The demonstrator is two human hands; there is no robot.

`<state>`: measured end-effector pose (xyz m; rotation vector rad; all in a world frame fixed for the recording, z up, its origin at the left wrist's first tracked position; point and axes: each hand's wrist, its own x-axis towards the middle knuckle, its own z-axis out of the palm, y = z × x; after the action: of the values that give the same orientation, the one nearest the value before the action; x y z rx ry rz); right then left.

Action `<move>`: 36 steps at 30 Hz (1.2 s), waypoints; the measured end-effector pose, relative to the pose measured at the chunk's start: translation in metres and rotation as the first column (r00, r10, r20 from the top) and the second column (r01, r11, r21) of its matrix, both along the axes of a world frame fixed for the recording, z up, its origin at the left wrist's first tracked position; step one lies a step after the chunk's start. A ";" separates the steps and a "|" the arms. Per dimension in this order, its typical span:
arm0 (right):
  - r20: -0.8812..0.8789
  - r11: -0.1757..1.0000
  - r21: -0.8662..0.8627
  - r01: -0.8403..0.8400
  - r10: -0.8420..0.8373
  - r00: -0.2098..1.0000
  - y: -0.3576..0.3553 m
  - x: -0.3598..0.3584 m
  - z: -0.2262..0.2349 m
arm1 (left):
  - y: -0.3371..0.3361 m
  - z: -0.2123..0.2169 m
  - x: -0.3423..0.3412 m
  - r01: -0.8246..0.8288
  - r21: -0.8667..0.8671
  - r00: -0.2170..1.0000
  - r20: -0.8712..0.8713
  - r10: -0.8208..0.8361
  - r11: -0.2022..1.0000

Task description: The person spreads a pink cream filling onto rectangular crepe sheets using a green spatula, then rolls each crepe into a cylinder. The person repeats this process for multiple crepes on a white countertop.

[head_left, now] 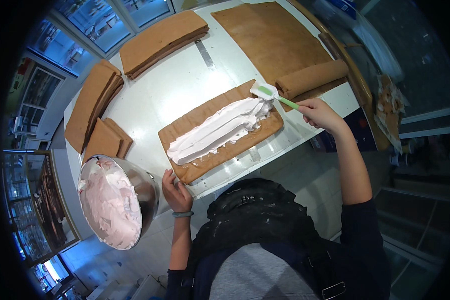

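A brown sheet of sponge cake (172, 131) lies in front of me on the white table, with a thick band of pale pink cream (220, 126) along its middle. My right hand (319, 114) grips the green handle of a spatula (288, 103). Its cream-coated blade is at the far right end of the band. My left hand (177, 192) rests by the sheet's near left corner, fingers loosely extended and holding nothing. Just left of that hand, a large metal bowl (149, 187) full of pink cream tilts toward me.
Stacked cake sheets (162, 37) stand at the back left, with another stack (92, 102) and smaller pieces (107, 140) nearer the bowl. At the back right lies a large brown sheet (275, 37), with a rolled cake (312, 78) at its near end. A metal strip (204, 54) lies between.
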<state>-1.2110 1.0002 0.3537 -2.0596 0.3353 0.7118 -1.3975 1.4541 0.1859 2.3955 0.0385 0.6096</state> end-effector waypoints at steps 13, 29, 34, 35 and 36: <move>0.220 0.607 0.559 -0.565 0.549 0.807 0.187 -0.019 0.069 | 0.002 0.003 -0.004 -0.004 0.061 1.000 0.005 0.004 0.998; 0.452 0.491 0.282 -0.824 0.690 0.566 0.218 -0.087 0.051 | 0.002 -0.005 -0.001 -0.001 0.036 0.999 0.034 0.000 0.999; 0.495 0.543 0.386 -0.746 0.560 0.664 0.202 -0.109 -0.006 | 0.002 -0.006 0.001 -0.005 0.009 0.998 0.068 0.004 1.000; 0.375 0.628 0.388 -0.675 0.561 0.738 0.177 -0.110 -0.013 | 0.001 -0.006 0.001 0.026 -0.111 0.998 0.051 -0.020 0.994; 0.332 0.716 0.343 -0.607 0.512 0.792 0.157 -0.113 -0.020 | 0.004 -0.004 -0.004 0.063 0.030 0.996 0.056 -0.064 0.998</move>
<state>-1.3239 1.1574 0.3342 -1.7661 -0.5758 0.8206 -1.4011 1.4579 0.1820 2.3955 -0.0707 0.6522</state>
